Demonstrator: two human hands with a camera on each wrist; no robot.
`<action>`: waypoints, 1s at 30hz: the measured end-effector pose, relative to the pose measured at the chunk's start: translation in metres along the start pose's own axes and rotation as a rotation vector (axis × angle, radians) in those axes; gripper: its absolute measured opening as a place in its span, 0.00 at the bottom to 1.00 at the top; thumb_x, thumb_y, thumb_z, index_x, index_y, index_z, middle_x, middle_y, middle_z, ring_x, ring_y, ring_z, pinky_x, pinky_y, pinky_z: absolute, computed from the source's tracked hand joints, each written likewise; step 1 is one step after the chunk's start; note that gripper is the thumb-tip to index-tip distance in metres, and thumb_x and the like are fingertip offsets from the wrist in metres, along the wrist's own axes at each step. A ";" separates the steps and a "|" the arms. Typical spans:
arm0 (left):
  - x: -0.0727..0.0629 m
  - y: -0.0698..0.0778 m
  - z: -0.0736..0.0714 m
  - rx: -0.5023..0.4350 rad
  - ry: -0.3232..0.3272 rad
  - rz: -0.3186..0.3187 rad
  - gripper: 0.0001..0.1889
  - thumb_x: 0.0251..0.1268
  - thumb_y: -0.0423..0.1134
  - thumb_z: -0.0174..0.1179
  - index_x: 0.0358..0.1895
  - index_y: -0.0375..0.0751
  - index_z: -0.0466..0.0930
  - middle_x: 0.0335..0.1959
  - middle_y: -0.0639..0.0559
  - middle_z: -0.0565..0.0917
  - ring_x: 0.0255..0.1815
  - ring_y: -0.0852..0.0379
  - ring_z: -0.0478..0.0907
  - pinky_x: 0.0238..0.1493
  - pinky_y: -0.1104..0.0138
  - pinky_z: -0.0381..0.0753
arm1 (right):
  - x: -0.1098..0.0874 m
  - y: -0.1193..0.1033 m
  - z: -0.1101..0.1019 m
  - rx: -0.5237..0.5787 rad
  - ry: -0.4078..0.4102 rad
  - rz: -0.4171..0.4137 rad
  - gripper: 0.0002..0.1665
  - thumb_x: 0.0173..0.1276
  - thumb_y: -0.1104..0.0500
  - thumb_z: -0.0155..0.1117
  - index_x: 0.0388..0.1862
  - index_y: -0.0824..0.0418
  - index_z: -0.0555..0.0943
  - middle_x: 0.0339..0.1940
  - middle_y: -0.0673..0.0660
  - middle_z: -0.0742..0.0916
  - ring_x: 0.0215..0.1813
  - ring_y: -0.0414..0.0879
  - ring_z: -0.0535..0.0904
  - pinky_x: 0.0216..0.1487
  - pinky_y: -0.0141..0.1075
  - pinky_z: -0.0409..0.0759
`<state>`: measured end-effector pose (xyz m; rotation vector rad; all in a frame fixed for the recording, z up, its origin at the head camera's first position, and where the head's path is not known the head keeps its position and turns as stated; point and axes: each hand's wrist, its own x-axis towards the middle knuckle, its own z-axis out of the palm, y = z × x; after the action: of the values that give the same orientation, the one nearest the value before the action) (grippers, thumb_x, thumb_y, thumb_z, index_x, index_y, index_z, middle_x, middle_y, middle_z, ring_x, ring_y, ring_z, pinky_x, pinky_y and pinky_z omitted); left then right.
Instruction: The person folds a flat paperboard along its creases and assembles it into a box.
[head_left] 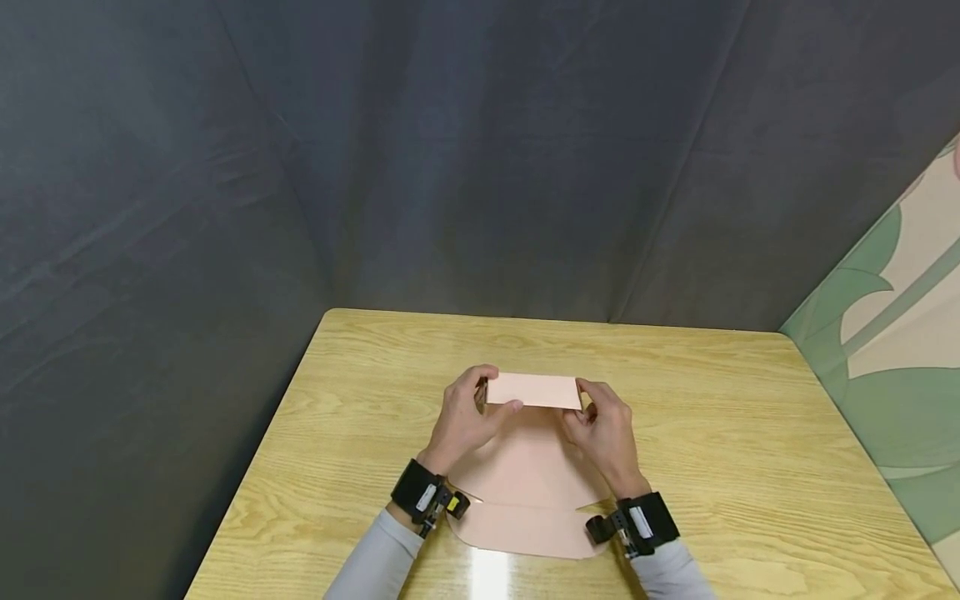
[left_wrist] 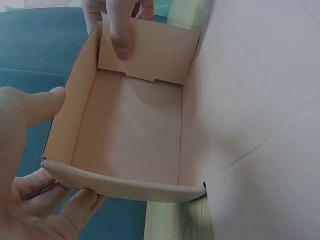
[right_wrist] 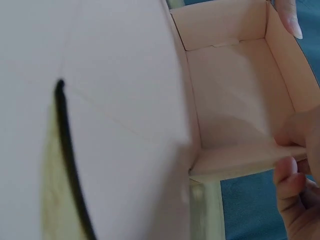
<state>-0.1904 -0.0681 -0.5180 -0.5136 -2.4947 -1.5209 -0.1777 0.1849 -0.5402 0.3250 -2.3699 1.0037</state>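
A pale pink cardboard box [head_left: 534, 390], with a long lid panel [head_left: 528, 467] attached, is held above the table between both hands. Its side walls are folded up and the inside [left_wrist: 130, 130] shows bare in both wrist views. My left hand [head_left: 461, 421] holds one end, with the thumb against the long wall [left_wrist: 72, 112] and the fingers around the outside of the end wall [left_wrist: 125, 187]. At the opposite end my right hand [head_left: 606, 429] pinches the other end wall [right_wrist: 240, 157], thumb inside and fingers outside.
The lid's rounded end flap [head_left: 525, 532] reaches toward the near side, between the wrists. A wood-grain table [head_left: 360, 400] lies below. Dark cloth [head_left: 480, 167] hangs behind and to the left; a leaf-patterned surface [head_left: 915, 400] is on the right.
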 end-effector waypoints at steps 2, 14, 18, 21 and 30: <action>-0.001 0.001 0.000 0.003 0.002 -0.002 0.33 0.65 0.49 0.78 0.66 0.35 0.79 0.49 0.48 0.82 0.38 0.53 0.74 0.41 0.69 0.73 | -0.001 0.000 0.002 -0.030 0.023 -0.007 0.27 0.56 0.73 0.73 0.57 0.73 0.86 0.45 0.66 0.89 0.24 0.41 0.75 0.23 0.22 0.72; -0.011 0.000 0.005 0.031 0.003 -0.029 0.31 0.64 0.51 0.77 0.64 0.36 0.79 0.53 0.48 0.84 0.43 0.56 0.75 0.46 0.66 0.80 | -0.015 0.003 0.023 -0.120 0.163 -0.025 0.28 0.45 0.76 0.69 0.52 0.74 0.87 0.40 0.66 0.89 0.24 0.40 0.73 0.22 0.24 0.69; -0.021 -0.002 0.009 0.039 -0.023 -0.054 0.29 0.65 0.52 0.77 0.62 0.40 0.79 0.54 0.49 0.84 0.45 0.56 0.76 0.47 0.66 0.80 | -0.025 0.003 0.025 -0.137 0.146 0.049 0.29 0.39 0.79 0.67 0.47 0.72 0.85 0.38 0.64 0.89 0.25 0.40 0.72 0.23 0.27 0.69; -0.024 -0.004 0.011 0.046 -0.031 -0.061 0.29 0.65 0.54 0.76 0.62 0.41 0.79 0.55 0.49 0.84 0.47 0.57 0.76 0.49 0.66 0.81 | -0.026 0.002 0.024 -0.150 0.098 0.105 0.30 0.38 0.80 0.65 0.47 0.72 0.84 0.38 0.64 0.88 0.26 0.42 0.73 0.24 0.30 0.71; -0.016 -0.004 0.005 0.034 -0.019 -0.044 0.29 0.65 0.54 0.76 0.61 0.42 0.79 0.51 0.51 0.83 0.43 0.57 0.74 0.44 0.69 0.78 | -0.013 -0.003 0.023 -0.182 -0.072 0.207 0.28 0.45 0.76 0.68 0.50 0.73 0.86 0.43 0.70 0.92 0.45 0.64 0.91 0.42 0.55 0.90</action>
<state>-0.1774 -0.0685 -0.5284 -0.4731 -2.5576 -1.4933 -0.1749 0.1663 -0.5588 0.0490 -2.5785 0.8697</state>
